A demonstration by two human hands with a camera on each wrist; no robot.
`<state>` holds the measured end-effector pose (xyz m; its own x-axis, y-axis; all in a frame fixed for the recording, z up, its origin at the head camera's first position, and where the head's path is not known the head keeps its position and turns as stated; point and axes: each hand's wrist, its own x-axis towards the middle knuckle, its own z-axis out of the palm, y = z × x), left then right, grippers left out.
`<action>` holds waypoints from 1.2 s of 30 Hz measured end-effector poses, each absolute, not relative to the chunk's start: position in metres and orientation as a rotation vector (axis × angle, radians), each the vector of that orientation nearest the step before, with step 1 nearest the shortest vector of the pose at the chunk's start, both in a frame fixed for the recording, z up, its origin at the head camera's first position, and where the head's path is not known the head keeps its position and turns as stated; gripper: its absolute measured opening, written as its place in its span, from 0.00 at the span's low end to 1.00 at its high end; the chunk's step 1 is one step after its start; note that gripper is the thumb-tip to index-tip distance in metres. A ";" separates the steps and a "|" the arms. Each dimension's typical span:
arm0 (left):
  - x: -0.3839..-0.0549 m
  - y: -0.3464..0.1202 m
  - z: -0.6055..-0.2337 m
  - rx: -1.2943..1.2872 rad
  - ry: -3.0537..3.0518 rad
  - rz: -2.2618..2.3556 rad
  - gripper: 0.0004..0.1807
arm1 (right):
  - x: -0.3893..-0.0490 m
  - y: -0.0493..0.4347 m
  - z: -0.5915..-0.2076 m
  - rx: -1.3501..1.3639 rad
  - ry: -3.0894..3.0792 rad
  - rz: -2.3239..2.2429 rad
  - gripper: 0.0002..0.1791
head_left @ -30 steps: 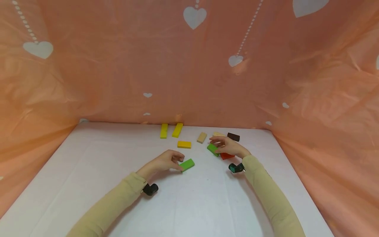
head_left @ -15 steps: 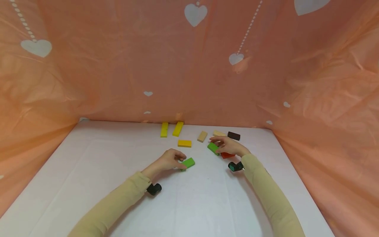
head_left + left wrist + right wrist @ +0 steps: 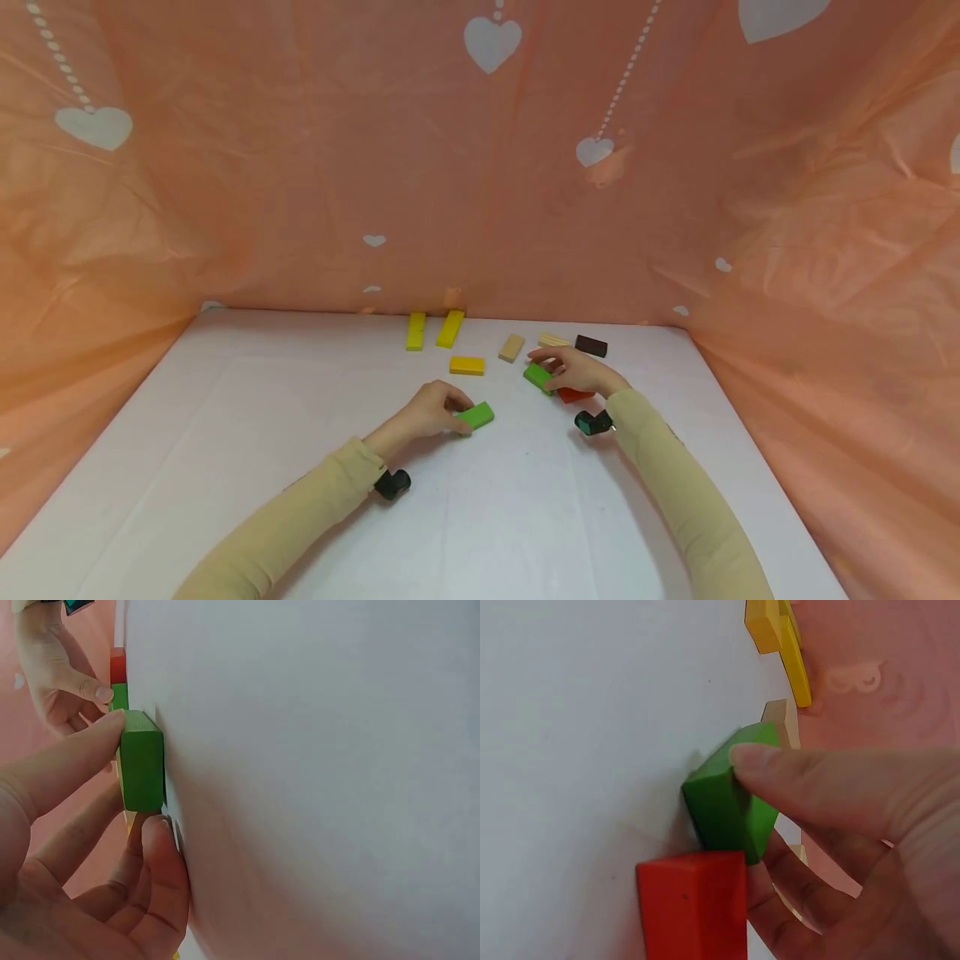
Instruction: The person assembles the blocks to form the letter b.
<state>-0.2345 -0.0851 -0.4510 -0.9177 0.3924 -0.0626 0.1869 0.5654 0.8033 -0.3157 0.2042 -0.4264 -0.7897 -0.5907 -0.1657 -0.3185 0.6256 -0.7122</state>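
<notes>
My left hand (image 3: pixel 433 410) pinches a green wooden block (image 3: pixel 477 415) low over the white table. In the left wrist view its thumb lies on one long edge of this block (image 3: pixel 142 761), with fingers at the opposite edge. Farther right, my right hand (image 3: pixel 581 372) grips a second green block (image 3: pixel 538 378) between thumb and fingers. The right wrist view shows that green block (image 3: pixel 731 791) tilted, its corner against the end of a red block (image 3: pixel 694 900). Part of the red block (image 3: pixel 574 395) is hidden under the right hand in the head view.
Behind the hands lie an orange-yellow block (image 3: pixel 467 366), two yellow blocks (image 3: pixel 416 331) by the back edge, a plain wood block (image 3: pixel 512 347), a striped pale piece (image 3: pixel 553 339) and a dark brown block (image 3: pixel 591 346). A pink cloth with hearts (image 3: pixel 337 167) walls the table.
My left hand has moved slightly right and its fingers have closed around the green block. The right hand stays at its green block, almost still.
</notes>
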 end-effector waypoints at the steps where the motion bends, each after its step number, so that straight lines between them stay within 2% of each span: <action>1: -0.234 -0.085 -0.451 0.493 2.566 1.273 0.18 | -0.316 0.204 -0.426 -0.723 2.468 -0.963 0.30; 15: -0.230 -0.081 -0.450 0.565 2.558 1.303 0.18 | -0.313 0.196 -0.424 -0.685 2.506 -0.865 0.32; 28: -0.231 -0.089 -0.446 0.468 2.505 1.297 0.19 | -0.315 0.194 -0.422 -0.617 2.558 -0.812 0.28; 36: -0.231 -0.100 -0.446 0.310 2.401 1.446 0.20 | -0.316 0.198 -0.424 -0.696 2.576 -0.842 0.25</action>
<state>-0.2309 -0.1002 -0.4458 -0.9252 0.3444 -0.1592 0.0205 0.4643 0.8855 -0.3156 0.1984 -0.4239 -0.8214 -0.5460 -0.1648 -0.3433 0.7041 -0.6217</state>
